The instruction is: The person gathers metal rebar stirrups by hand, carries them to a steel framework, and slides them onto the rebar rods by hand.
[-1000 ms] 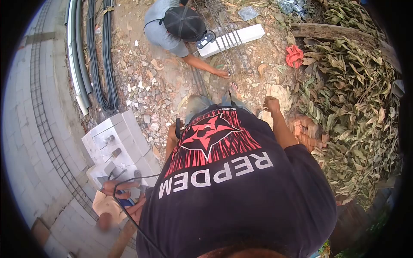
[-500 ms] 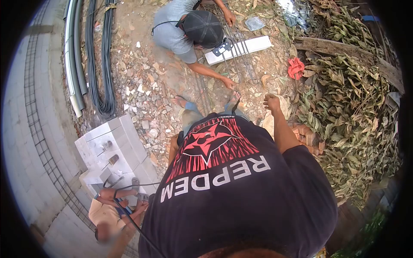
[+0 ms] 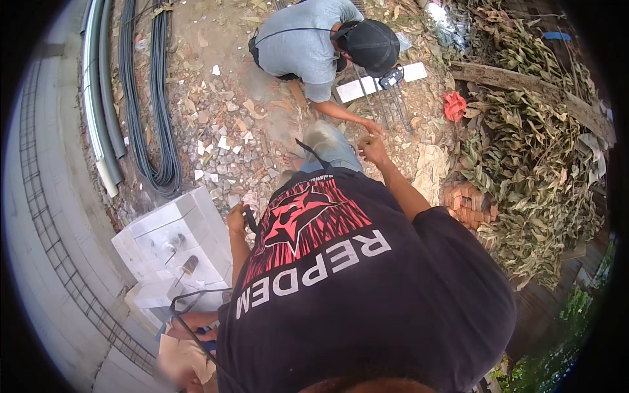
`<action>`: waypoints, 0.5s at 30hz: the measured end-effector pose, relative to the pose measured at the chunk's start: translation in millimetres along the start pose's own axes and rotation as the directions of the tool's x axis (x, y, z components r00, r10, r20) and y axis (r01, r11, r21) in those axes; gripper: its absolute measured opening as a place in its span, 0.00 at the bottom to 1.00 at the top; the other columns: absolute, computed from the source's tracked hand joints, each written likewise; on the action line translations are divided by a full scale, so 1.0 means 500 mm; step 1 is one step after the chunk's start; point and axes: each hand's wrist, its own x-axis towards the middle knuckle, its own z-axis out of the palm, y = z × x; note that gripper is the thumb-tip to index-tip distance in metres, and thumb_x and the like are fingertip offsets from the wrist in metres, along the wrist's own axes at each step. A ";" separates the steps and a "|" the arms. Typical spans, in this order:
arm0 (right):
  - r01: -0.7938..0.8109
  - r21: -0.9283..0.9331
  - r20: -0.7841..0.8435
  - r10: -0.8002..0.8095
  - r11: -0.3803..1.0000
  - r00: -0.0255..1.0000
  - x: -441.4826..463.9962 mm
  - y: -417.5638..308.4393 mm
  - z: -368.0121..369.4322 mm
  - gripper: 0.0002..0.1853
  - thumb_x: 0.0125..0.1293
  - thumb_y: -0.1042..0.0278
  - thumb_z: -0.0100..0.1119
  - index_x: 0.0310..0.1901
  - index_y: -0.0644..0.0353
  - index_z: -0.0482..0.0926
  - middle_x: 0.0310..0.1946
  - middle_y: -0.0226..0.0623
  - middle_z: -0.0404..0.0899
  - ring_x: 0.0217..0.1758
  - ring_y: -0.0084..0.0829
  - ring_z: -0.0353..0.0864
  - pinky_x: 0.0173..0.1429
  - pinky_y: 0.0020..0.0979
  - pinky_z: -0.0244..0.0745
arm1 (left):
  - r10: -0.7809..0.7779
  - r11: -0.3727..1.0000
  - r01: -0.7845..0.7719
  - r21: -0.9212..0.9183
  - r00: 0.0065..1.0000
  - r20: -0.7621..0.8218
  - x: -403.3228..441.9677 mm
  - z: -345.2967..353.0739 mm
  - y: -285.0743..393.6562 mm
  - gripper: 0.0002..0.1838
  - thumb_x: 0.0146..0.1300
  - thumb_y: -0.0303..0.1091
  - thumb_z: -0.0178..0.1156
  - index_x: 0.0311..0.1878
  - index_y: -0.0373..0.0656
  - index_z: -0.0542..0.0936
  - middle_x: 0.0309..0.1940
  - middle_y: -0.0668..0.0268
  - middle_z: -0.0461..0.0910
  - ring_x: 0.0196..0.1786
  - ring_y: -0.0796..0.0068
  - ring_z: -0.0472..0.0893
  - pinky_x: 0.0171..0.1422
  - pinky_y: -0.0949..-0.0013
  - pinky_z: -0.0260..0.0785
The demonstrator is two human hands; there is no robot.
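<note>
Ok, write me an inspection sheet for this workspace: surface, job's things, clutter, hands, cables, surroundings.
Surface: bare ground, strewn with rubble.
Job's things: thin metal bars across a long white block, before a crouching co-worker.
Clutter: crumpled red scrap, bricks, pile of dry leaves.
Hands: left hand beside a black strap, grip unclear; right hand close to the co-worker's hand, contents unclear.
Cables: black cable bending at lower left.
Surroundings: pale blocks; pipes; dark looped bundle, rods or cable unclear; second co-worker, partly hidden.
</note>
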 end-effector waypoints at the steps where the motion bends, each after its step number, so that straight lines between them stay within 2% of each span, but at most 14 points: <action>1: 0.039 -0.039 0.015 -0.038 0.998 0.999 0.004 -0.017 0.026 0.16 0.65 0.62 0.64 0.47 0.65 0.86 0.30 0.41 0.86 0.29 0.30 0.87 0.33 0.32 0.80 | -0.009 1.000 0.009 0.008 1.000 -0.006 0.010 -0.011 0.032 0.27 0.74 0.44 0.57 0.69 0.38 0.72 0.55 0.55 0.83 0.45 0.61 0.87 0.41 0.65 0.79; 3: 0.064 -0.051 0.042 -0.062 0.997 0.997 0.014 -0.045 0.061 0.16 0.64 0.62 0.64 0.48 0.66 0.85 0.32 0.42 0.87 0.30 0.31 0.88 0.33 0.33 0.80 | -0.037 0.999 0.037 0.021 0.999 -0.025 0.026 -0.019 0.078 0.28 0.74 0.45 0.56 0.70 0.37 0.71 0.56 0.54 0.83 0.48 0.60 0.87 0.44 0.65 0.80; 5: 0.002 -0.085 0.059 0.003 0.996 0.998 0.053 -0.028 0.076 0.16 0.70 0.59 0.63 0.51 0.63 0.83 0.37 0.36 0.85 0.31 0.27 0.85 0.32 0.31 0.79 | -0.057 0.998 0.057 0.033 0.998 -0.026 0.044 -0.021 0.116 0.28 0.74 0.47 0.56 0.69 0.37 0.72 0.57 0.53 0.83 0.50 0.59 0.87 0.48 0.65 0.82; 7: -0.107 -0.038 0.036 0.108 0.994 0.993 0.075 -0.032 0.089 0.15 0.70 0.60 0.62 0.50 0.61 0.83 0.36 0.35 0.85 0.31 0.27 0.84 0.32 0.32 0.79 | -0.063 0.997 0.062 0.044 0.998 0.024 0.085 -0.012 0.149 0.27 0.73 0.46 0.57 0.68 0.39 0.73 0.57 0.53 0.83 0.48 0.59 0.87 0.48 0.64 0.81; 9: -0.262 0.007 0.029 0.262 0.965 0.965 0.091 -0.044 0.114 0.15 0.71 0.59 0.61 0.50 0.60 0.83 0.35 0.35 0.84 0.32 0.28 0.84 0.32 0.33 0.80 | -0.048 0.987 0.035 0.156 0.996 0.079 0.111 0.016 0.207 0.25 0.72 0.45 0.58 0.66 0.40 0.76 0.55 0.53 0.84 0.46 0.60 0.88 0.47 0.64 0.81; 10: -0.289 -0.036 0.049 0.291 0.957 0.956 0.100 -0.046 0.127 0.15 0.71 0.59 0.61 0.51 0.60 0.82 0.35 0.36 0.84 0.30 0.29 0.83 0.32 0.34 0.80 | -0.052 0.993 0.041 0.108 0.993 0.102 0.171 0.023 0.199 0.23 0.72 0.42 0.59 0.63 0.38 0.77 0.52 0.54 0.85 0.44 0.61 0.88 0.45 0.64 0.81; 12: -0.290 -0.219 0.114 0.320 0.931 0.940 0.126 -0.079 0.160 0.16 0.68 0.60 0.61 0.46 0.67 0.83 0.36 0.42 0.85 0.34 0.35 0.87 0.33 0.40 0.85 | 0.068 0.939 -0.121 0.322 0.983 0.171 0.182 0.052 0.290 0.20 0.70 0.39 0.61 0.57 0.33 0.82 0.44 0.59 0.87 0.40 0.68 0.86 0.41 0.67 0.78; 13: -0.208 -0.269 0.236 0.274 0.940 0.932 0.159 -0.053 0.174 0.17 0.68 0.60 0.61 0.46 0.68 0.83 0.38 0.43 0.85 0.35 0.36 0.88 0.34 0.42 0.85 | 0.215 0.856 -0.284 0.432 0.955 0.204 0.244 0.046 0.292 0.20 0.70 0.40 0.63 0.55 0.33 0.84 0.41 0.60 0.88 0.38 0.73 0.84 0.42 0.69 0.75; 15: -0.200 -0.347 0.298 0.310 0.916 0.903 0.261 -0.135 0.217 0.18 0.68 0.59 0.63 0.46 0.70 0.83 0.40 0.45 0.85 0.37 0.38 0.88 0.35 0.44 0.86 | 0.248 0.933 -0.302 0.196 0.934 0.258 0.432 -0.001 0.236 0.22 0.70 0.45 0.64 0.55 0.36 0.85 0.42 0.63 0.88 0.42 0.75 0.83 0.48 0.70 0.75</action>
